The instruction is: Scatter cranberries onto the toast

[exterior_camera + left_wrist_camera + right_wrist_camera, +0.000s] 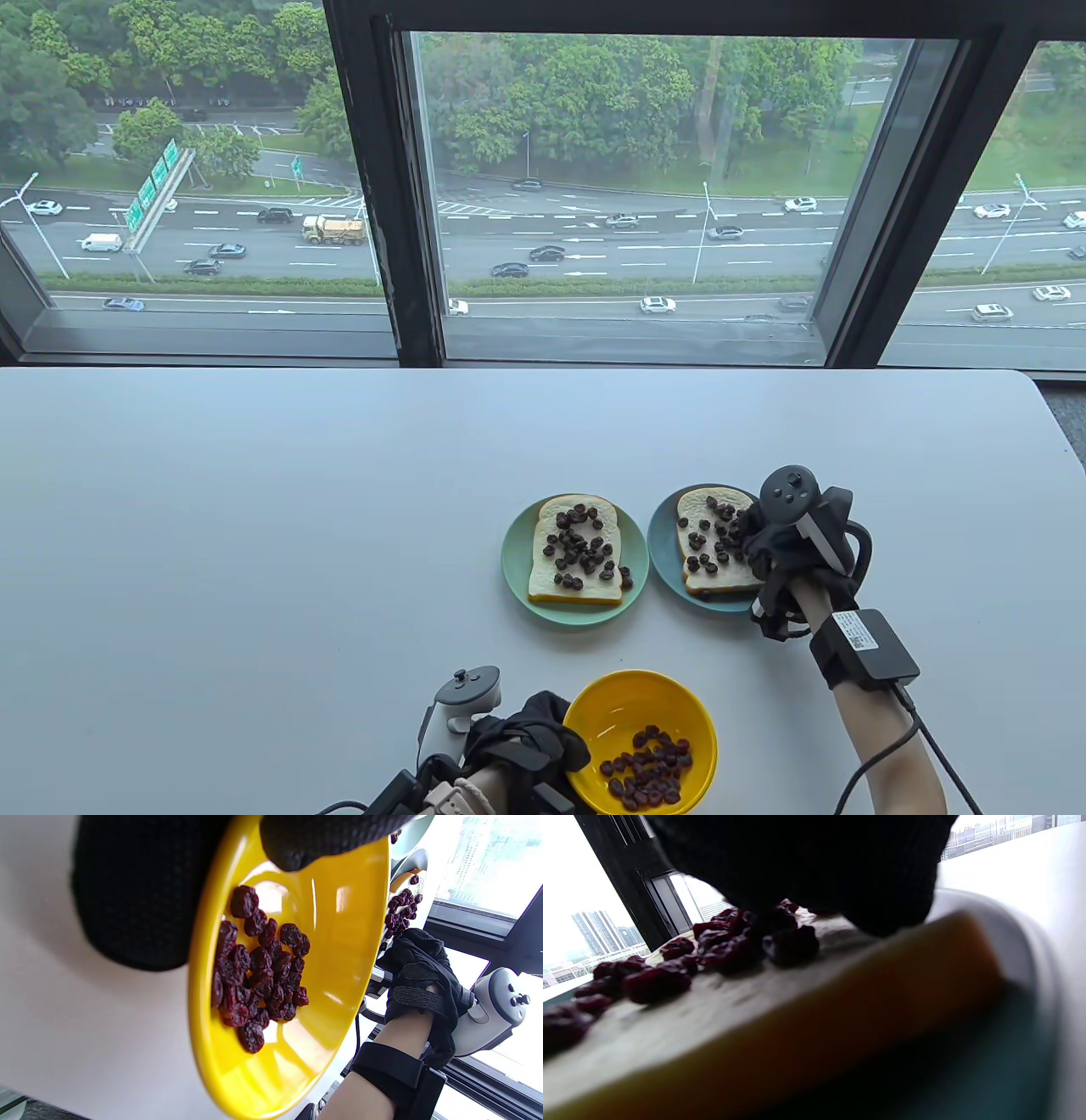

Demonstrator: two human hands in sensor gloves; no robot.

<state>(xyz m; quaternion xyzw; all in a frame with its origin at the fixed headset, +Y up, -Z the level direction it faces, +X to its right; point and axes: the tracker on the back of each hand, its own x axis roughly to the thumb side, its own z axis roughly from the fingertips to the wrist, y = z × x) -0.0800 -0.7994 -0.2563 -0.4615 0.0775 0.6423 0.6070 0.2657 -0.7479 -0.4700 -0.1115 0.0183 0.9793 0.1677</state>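
Note:
A yellow bowl point(628, 705) with dried cranberries point(649, 768) stands at the table's front edge. My left hand point(564, 734) grips its left rim, thumb over the edge in the left wrist view point(212, 870). Two toast slices lie on teal plates and both carry cranberries: the left toast point(547, 577) and the right toast point(721, 581). My right hand point(747, 543) hangs over the right toast, fingertips down among its cranberries point(734, 942). The fingers point(814, 870) hide whether they hold any.
The left plate point(517, 577) and right plate point(664, 552) sit side by side just beyond the bowl. The white table point(254, 526) stretches to the left and back to a window.

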